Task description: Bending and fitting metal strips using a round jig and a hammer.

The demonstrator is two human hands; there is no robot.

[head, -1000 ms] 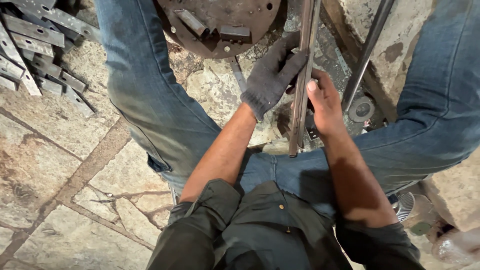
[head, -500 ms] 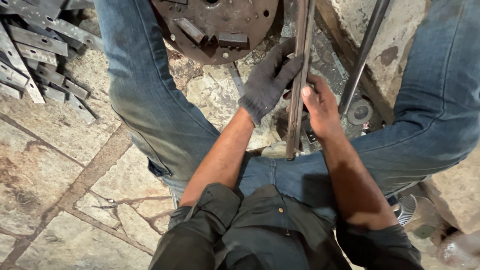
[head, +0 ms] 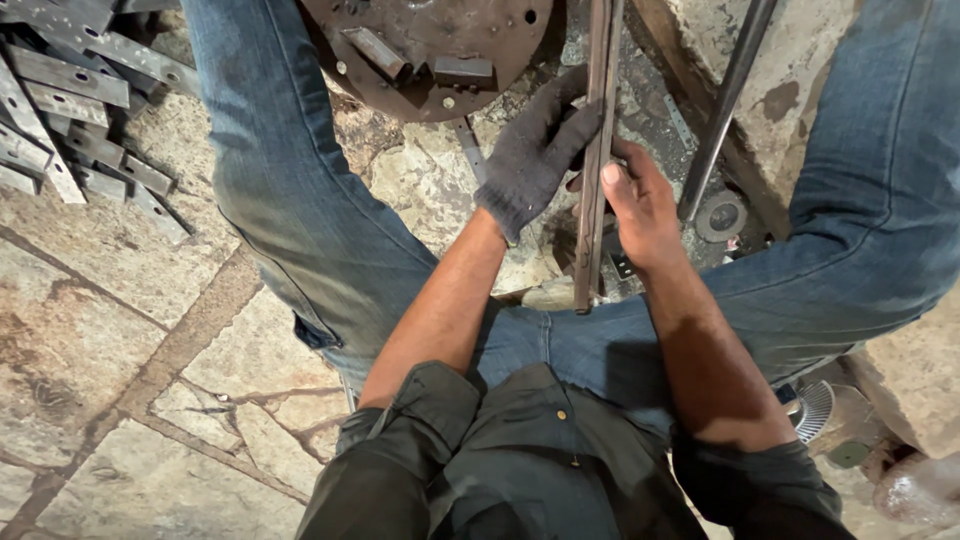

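Down between the knees, a gloved left hand (head: 535,150) and bare right hand (head: 640,205) both clasp a long, flat, rusty bar (head: 592,190), nearly upright.

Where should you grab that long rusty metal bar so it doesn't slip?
Probably around the lower half of the metal bar, one hand from each side, as here: the gloved left hand wraps it from the left, the bare right hand from the right. It is long, thin and flat-sided, so fingers close round it.
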